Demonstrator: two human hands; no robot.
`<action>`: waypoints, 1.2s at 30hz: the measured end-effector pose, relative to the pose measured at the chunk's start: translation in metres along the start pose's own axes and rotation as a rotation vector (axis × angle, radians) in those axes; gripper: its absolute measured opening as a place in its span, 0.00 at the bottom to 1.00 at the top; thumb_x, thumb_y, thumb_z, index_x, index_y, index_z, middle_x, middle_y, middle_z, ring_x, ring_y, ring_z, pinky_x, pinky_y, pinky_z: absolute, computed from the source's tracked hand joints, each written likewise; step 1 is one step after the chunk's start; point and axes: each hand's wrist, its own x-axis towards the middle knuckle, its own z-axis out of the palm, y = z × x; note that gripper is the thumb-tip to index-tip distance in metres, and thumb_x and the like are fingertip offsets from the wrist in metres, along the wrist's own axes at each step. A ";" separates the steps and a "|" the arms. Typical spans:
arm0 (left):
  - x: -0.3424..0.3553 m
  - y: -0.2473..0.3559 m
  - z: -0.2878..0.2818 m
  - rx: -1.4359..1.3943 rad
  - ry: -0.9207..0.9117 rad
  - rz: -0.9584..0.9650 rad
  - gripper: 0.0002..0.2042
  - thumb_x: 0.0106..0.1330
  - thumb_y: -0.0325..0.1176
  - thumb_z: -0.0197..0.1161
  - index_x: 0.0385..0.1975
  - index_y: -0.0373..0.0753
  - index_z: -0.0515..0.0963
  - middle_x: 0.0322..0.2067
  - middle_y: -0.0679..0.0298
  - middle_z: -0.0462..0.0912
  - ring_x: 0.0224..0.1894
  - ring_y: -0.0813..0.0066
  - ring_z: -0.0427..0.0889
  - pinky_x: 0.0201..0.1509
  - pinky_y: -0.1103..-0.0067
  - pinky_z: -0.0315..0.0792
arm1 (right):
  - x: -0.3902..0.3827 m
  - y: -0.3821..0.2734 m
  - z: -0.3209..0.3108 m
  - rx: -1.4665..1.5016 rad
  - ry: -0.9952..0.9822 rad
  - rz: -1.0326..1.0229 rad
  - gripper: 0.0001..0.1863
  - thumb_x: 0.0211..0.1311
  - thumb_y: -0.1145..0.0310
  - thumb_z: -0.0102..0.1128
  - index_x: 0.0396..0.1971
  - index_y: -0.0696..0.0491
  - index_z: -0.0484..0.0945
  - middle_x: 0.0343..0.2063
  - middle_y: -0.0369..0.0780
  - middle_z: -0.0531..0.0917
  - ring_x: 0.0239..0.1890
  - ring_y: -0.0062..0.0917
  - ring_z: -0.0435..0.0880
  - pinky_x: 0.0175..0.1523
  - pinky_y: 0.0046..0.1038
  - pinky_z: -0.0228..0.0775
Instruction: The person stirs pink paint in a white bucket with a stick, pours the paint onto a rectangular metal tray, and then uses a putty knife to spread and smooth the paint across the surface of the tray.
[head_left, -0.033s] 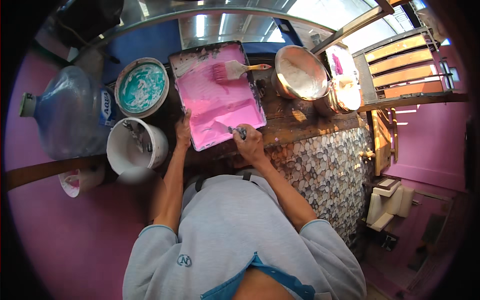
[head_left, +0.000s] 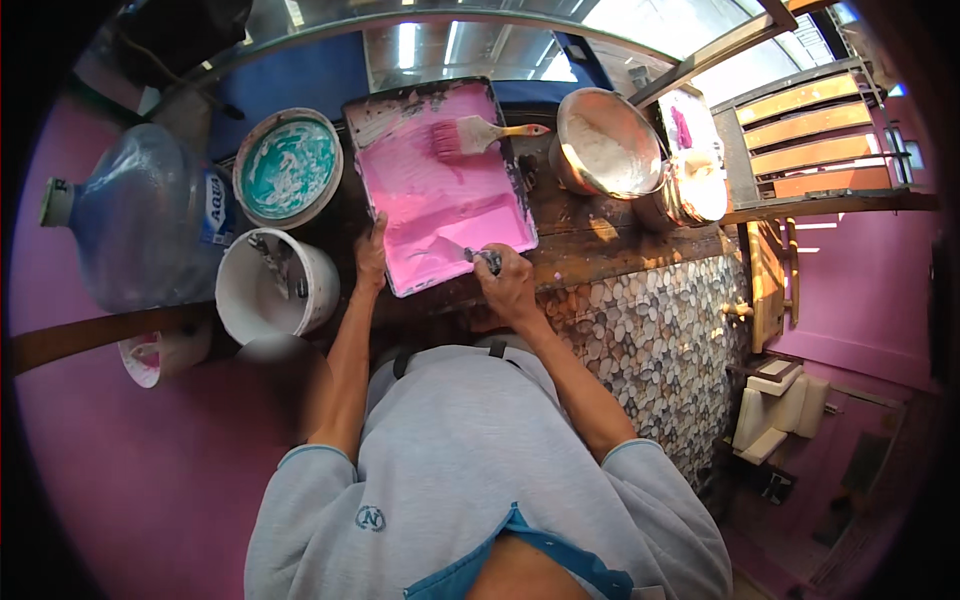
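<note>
A paint tray (head_left: 400, 115) with a dark, paint-smeared rim lies on the wooden bench, coated in pink paint (head_left: 410, 185) that pools at its near end. My left hand (head_left: 371, 258) grips the tray's near left edge, thumb up along the side. In my right hand (head_left: 511, 287), a putty knife (head_left: 450, 248) is held by its dark, paint-stained handle. Its blade touches the pink paint in the near right part of the tray. Across the tray's upper right lies a wide paintbrush (head_left: 472, 136), its bristles pink and its handle overhanging the right rim.
Left of the tray stand a tub of teal paint (head_left: 288, 170), a white bucket (head_left: 235, 295) with a tool inside, and a large water jug (head_left: 140, 225). To the right are a pale-crusted bucket (head_left: 612, 150) and another paint-smeared container (head_left: 690, 190). Pebble-patterned covering (head_left: 640, 340) lies at right.
My right hand and the putty knife have shifted slightly to the right over the pink paint. The left hand stays on the tray's edge. The whole view has moved a little.
</note>
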 end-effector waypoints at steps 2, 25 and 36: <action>-0.008 0.009 0.005 -0.089 0.031 0.052 0.29 0.63 0.57 0.60 0.44 0.30 0.77 0.37 0.65 0.77 0.39 0.78 0.73 0.45 0.79 0.68 | -0.003 0.005 -0.005 -0.013 -0.006 -0.026 0.12 0.57 0.67 0.61 0.34 0.62 0.78 0.27 0.52 0.80 0.29 0.44 0.81 0.37 0.37 0.73; 0.007 -0.008 -0.002 -0.087 0.066 0.057 0.33 0.60 0.58 0.63 0.49 0.29 0.76 0.43 0.61 0.78 0.44 0.74 0.73 0.51 0.77 0.67 | -0.009 -0.012 0.013 -0.077 -0.125 -0.187 0.09 0.59 0.70 0.58 0.35 0.59 0.75 0.28 0.48 0.78 0.28 0.43 0.80 0.34 0.37 0.73; 0.000 -0.009 -0.005 -0.061 0.100 0.065 0.31 0.61 0.58 0.62 0.46 0.29 0.77 0.39 0.63 0.78 0.42 0.76 0.71 0.50 0.77 0.66 | -0.009 -0.034 0.045 -0.001 -0.245 -0.163 0.10 0.59 0.69 0.60 0.37 0.59 0.76 0.29 0.47 0.79 0.30 0.41 0.80 0.36 0.35 0.72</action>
